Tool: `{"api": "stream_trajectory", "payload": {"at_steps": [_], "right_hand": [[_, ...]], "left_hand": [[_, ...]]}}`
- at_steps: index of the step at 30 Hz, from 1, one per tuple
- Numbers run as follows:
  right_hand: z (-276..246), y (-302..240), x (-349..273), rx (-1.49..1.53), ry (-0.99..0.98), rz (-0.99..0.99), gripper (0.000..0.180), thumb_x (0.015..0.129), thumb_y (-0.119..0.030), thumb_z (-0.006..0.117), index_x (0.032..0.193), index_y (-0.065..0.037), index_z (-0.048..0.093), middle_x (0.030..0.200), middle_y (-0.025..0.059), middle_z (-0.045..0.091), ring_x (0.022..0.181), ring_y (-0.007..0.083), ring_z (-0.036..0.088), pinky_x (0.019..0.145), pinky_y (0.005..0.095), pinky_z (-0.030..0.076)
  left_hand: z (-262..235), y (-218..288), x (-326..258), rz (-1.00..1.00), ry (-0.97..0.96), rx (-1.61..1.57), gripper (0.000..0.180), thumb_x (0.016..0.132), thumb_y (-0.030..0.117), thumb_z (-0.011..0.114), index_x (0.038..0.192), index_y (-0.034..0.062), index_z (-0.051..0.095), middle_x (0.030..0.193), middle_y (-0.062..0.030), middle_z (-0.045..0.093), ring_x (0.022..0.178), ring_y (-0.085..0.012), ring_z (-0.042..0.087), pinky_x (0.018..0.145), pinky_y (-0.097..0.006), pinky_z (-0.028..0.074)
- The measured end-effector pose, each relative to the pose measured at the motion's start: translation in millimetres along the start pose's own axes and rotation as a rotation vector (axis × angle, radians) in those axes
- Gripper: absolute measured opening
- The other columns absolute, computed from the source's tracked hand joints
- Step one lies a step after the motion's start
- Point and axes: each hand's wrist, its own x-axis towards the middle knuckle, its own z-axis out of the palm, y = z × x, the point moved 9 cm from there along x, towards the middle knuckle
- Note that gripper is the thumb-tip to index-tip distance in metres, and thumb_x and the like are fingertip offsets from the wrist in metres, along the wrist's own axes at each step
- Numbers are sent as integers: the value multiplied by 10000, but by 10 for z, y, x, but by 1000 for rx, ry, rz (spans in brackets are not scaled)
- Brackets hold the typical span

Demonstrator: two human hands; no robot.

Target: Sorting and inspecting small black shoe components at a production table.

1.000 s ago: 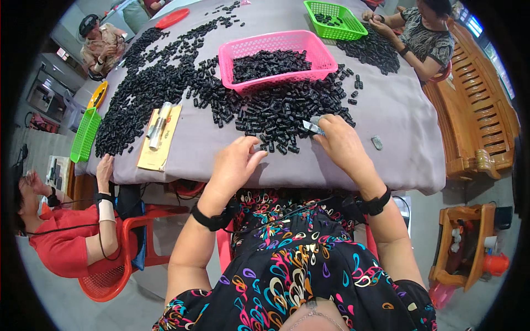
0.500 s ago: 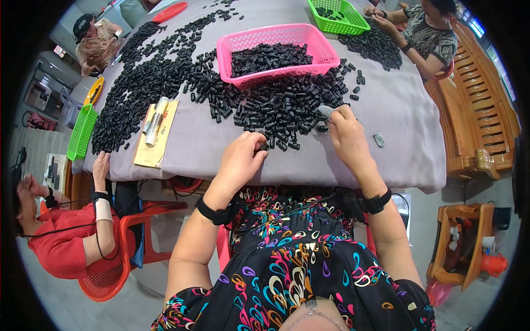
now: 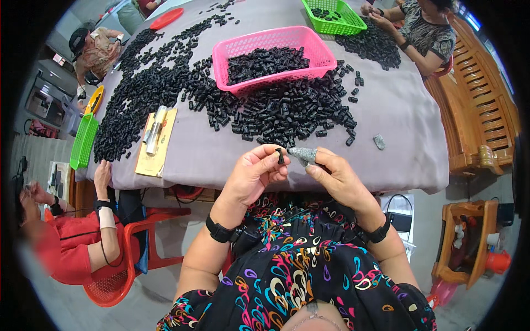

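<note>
My left hand [image 3: 255,173] pinches a small black plastic piece [image 3: 280,156] between thumb and fingertips, just above the table's near edge. From the right comes my right hand [image 3: 338,174], its fingers bent together. A grey speckled finger sleeve [image 3: 302,154] appears to cover its index finger, the tip at or almost touching the black piece. Whatever lies between the right thumb and fingers is hidden. Beyond both hands spreads a heap of black cylindrical pieces [image 3: 281,118]. Behind it a pink basket [image 3: 329,57] holds more of them.
A second grey sleeve-like piece [image 3: 379,142] lies to the right on the grey tablecloth [image 3: 408,121]. At left, a tube [image 3: 155,131] rests on a yellow booklet [image 3: 147,165]. Green baskets [image 3: 84,141] stand at the far left and top right. Several people sit around the table.
Both hands have come away from the heap and together near the table's front edge. The left hand has lifted a black piece; the right has moved left and nearer to me.
</note>
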Motion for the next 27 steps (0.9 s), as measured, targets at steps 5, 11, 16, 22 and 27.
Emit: {"api": "stream_trajectory", "payload": {"at_steps": [5, 11, 16, 22, 27], "right_hand": [[65, 231, 114, 333, -52, 189, 322, 918, -151, 614, 1198, -1, 561, 914, -2, 585, 802, 60, 514, 691, 245, 448], [-122, 100, 635, 318, -70, 107, 378, 910, -166, 631, 1244, -12, 545, 886, 1, 577, 802, 59, 518, 710, 241, 454], [-381, 119, 1011, 359, 6, 15, 381, 911, -148, 631, 1251, -3, 540, 885, -5, 566, 820, 55, 521, 725, 231, 451], [-433, 504, 1129, 388, -3, 105, 377, 905, -127, 628, 1250, -2, 542, 874, -27, 537, 783, 38, 490, 697, 215, 435], [-432, 683, 1164, 404, -34, 166, 391, 902, -118, 631, 1262, 0, 535, 861, -33, 519, 760, 32, 476, 676, 207, 427]], "left_hand": [[-9, 9, 187, -58, 10, -151, 271, 943, 157, 599, 1174, 16, 582, 955, -69, 668, 806, -136, 652, 736, -284, 567], [63, 477, 599, -7, -27, -109, 275, 942, 121, 596, 1194, 13, 583, 956, -82, 672, 782, -132, 662, 726, -282, 585], [110, 687, 964, 57, -33, -129, 304, 936, 96, 599, 1223, 2, 575, 993, -104, 672, 799, -136, 668, 724, -272, 585], [-37, 523, 1241, -7, -21, -154, 302, 940, 116, 597, 1223, 17, 571, 970, -86, 673, 753, -128, 655, 699, -257, 571], [-148, 429, 1346, -8, 19, -142, 268, 940, 123, 600, 1183, 12, 579, 950, -90, 669, 737, -128, 648, 674, -250, 565]]}}
